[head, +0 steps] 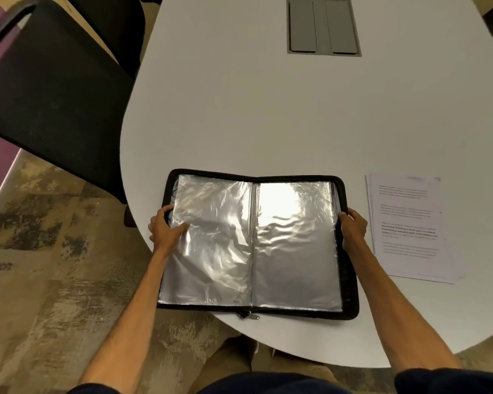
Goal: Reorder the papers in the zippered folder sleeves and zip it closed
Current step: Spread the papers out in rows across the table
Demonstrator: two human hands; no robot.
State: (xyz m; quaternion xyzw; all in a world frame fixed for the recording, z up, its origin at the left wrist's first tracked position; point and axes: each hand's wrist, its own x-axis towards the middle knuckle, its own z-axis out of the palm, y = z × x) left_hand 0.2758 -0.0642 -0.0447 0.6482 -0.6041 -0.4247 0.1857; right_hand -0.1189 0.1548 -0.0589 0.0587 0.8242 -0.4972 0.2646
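A black zippered folder [349, 282] lies open flat at the near edge of the white table [268, 123]. Shiny clear sleeves [214, 240] fill both halves, and no paper shows inside them. Its zipper pulls [249, 315] hang at the near middle of the spine. My left hand [165, 227] grips the folder's left edge, thumb lying on the left sleeve. My right hand [353, 227] grips the right edge. A stack of printed papers [410, 227] lies on the table just right of the folder.
A black mesh chair [54, 95] stands left of the table. A grey cable hatch [323, 25] is set into the table's far middle. Patterned carpet [54, 280] lies below at the left.
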